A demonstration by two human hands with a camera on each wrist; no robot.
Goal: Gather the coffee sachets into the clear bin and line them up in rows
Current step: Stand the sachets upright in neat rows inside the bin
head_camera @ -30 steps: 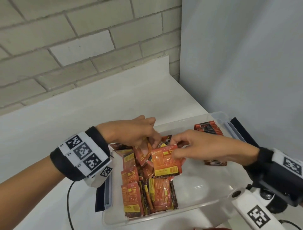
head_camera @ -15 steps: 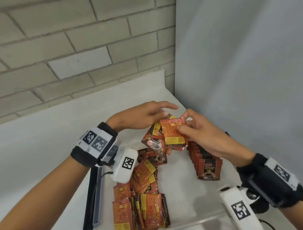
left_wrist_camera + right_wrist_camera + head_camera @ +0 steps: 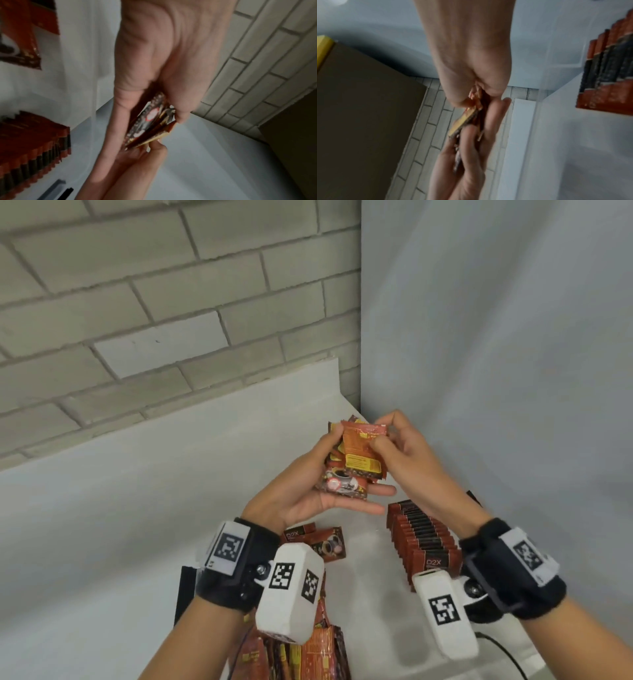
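My left hand (image 3: 329,491) holds a small stack of red and orange coffee sachets (image 3: 346,474) raised above the clear bin (image 3: 373,604), thumb on one side, fingers beneath. My right hand (image 3: 394,446) pinches the top of the front orange sachet (image 3: 363,450) of that stack. The left wrist view shows the stack of sachets (image 3: 150,124) edge-on between my thumb and fingers. In the right wrist view the sachet (image 3: 469,116) sits between both hands. A neat row of upright sachets (image 3: 424,542) stands in the bin's right side. Loose sachets (image 3: 308,648) lie in its left side.
The bin sits on a white table (image 3: 120,508) in a corner between a brick wall (image 3: 154,302) and a pale plain wall (image 3: 496,337). Two loose sachets (image 3: 322,542) lie flat near the bin's far end. A dark lid or clip edge (image 3: 185,590) shows at the bin's left.
Both hands have lifted out of the bin with the sachets. My left hand has turned palm up to cradle the stack, and my right hand now pinches the front sachet's top.
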